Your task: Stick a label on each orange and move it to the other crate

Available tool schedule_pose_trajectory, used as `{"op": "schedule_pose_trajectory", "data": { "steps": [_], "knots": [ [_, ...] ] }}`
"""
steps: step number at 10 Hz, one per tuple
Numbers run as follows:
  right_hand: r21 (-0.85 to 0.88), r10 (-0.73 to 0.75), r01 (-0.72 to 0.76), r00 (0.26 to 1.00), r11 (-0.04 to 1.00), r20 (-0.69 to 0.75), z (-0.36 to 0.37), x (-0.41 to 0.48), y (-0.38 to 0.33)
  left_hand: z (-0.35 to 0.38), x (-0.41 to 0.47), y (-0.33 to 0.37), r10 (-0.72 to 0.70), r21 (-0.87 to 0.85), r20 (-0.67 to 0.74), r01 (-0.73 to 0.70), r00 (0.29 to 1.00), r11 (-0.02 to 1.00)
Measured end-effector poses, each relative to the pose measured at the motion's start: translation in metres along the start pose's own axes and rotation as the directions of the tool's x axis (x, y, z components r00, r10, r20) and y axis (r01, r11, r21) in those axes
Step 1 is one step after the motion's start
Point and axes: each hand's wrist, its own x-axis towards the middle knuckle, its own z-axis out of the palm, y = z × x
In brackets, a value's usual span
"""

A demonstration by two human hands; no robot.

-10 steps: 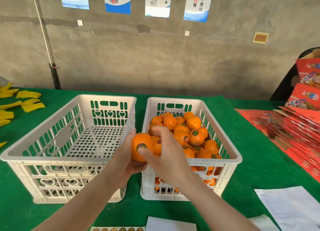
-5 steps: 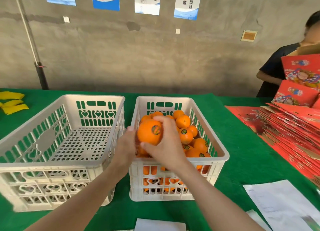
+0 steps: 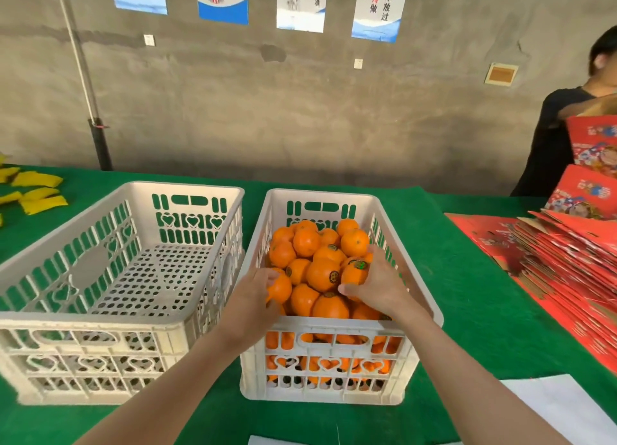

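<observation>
Reaching into the slotted plastic crate at the near edge of the green table, the right hand gripped a round labelled orange; the left hand clasped a second orange by the left wall.

- Left white latticed plastic crate and right white latticed plastic crate: smooth, hard, faintly shiny.
- Round oranges: glossy, finely dimpled peel.
- Green table cloth: matt, felt-like.
- Grey wall: rough, matt cement.
- Red printed cardboard sheets: smooth, slight sheen.
</observation>
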Motion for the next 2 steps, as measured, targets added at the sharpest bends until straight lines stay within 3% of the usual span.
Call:
{"op": "schedule_pose_trajectory", "data": {
  "steps": [1,2],
  "knots": [
    [-0.002,-0.096,0.097,0.994,0.995,0.047,0.004,-0.005,0.006,0.001,0.002,-0.002,0.021,0.015,-0.044,-0.021,0.999,1.000],
    [-0.066,-0.160,0.158,0.987,0.985,-0.029,0.004,-0.014,0.007,-0.004,-0.009,0.002,-0.013,-0.097,-0.127,0.001,0.992,0.995]
  ]
}}
